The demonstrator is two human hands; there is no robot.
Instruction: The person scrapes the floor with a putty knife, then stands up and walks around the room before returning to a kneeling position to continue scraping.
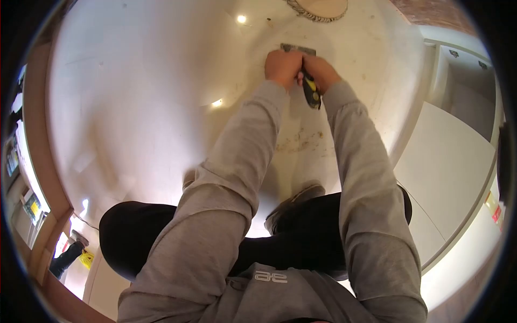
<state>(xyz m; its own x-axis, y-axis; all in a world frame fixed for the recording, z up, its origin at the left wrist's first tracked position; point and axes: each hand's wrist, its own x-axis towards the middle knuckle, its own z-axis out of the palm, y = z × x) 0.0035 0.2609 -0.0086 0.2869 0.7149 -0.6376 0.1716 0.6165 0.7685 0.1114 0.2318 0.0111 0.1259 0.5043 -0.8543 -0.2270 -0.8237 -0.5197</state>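
Observation:
Ahead of me, both arms reach down to a scraper (312,96) with a black and yellow handle and a wide flat blade. Its blade (290,47) lies at or close to the pale floor (161,81). Closed near the blade end is my left hand (283,67); its fingers are partly hidden. My right hand (320,73) wraps round the handle from the other side, and the handle's end sticks out below it. Brown specks (304,141) dot the floor between my forearms and my shoe (293,203).
A round tan piece with a dark ragged edge (323,9) lies at the far top. On the right stands a white cabinet (444,161) with hinges in its open part. A brown frame (40,134) runs along the left. At lower left, another person's leg (67,259) shows beside something yellow (86,259).

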